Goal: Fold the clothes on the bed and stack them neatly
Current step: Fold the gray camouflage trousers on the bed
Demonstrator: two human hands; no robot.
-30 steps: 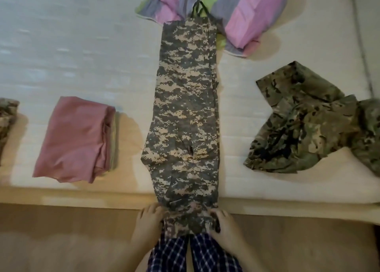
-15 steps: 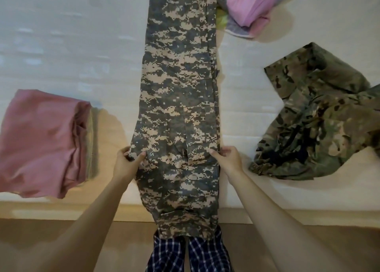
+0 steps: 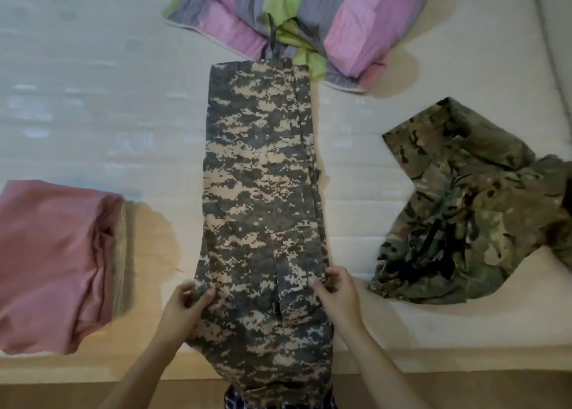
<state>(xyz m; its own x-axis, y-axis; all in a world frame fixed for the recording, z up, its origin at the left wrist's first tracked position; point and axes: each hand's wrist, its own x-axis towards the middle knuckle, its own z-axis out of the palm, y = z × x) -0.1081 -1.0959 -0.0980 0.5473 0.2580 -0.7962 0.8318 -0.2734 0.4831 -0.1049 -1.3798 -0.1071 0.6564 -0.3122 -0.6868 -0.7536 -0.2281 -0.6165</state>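
Grey-tan digital-camouflage trousers (image 3: pixel 263 198) flat mid-bed, long axis 12–6 o'clock, near end draped over bed edge (image 3: pixel 464 359). Left hand (image 3: pixel 185 303) pinches 9 o'clock side seam, right hand (image 3: pixel 337 291) pinches 3 o'clock seam, both closed on cloth. Likely fold: lift toward 12.

A home bedroom is shown — a pale quilted mattress (image 3: pixel 93 99) strewn with clothes, a striped pink, green and grey duvet (image 3: pixel 309 15) bunched at its far side.
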